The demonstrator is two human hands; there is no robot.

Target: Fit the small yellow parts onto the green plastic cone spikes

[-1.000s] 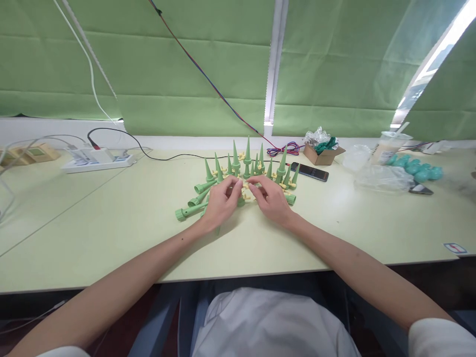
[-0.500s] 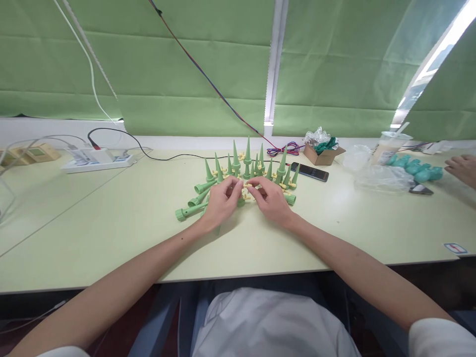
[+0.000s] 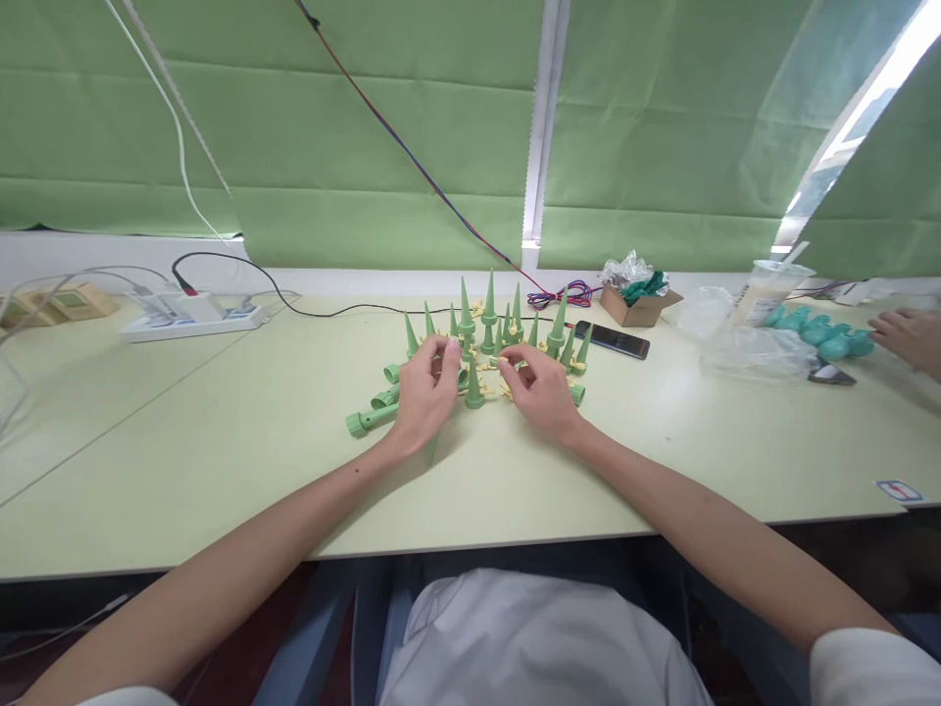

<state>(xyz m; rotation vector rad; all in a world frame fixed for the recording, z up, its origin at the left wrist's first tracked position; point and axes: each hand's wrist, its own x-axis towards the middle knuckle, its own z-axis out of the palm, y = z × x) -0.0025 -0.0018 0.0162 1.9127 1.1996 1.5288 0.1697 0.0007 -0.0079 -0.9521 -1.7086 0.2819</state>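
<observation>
My right hand (image 3: 540,390) is closed in a pinch on a small yellow plastic piece (image 3: 493,364). To its left, my left hand (image 3: 427,392) has its thumb and fingers drawn together; what they hold, if anything, is hidden. Between the hands a green cone (image 3: 474,384) stands upright on the table. Behind them is a cluster of taller green plastic spikes (image 3: 490,312), with small yellow pieces attached among them. Green tubes with ribbed ends (image 3: 360,423) lie beside and partly under my left hand.
A smartphone (image 3: 612,339) and a small cardboard box (image 3: 638,309) are behind on the right. Farther right are a drink cup (image 3: 765,294), plastic bags (image 3: 761,355) and teal objects (image 3: 827,335), near another person's hand (image 3: 908,336). A power strip (image 3: 195,324) lies at the left.
My left hand has moved away from my right hand, leftward and slightly up, uncovering the upright green cone. The yellow piece stays in my right hand, which shifts slightly.
</observation>
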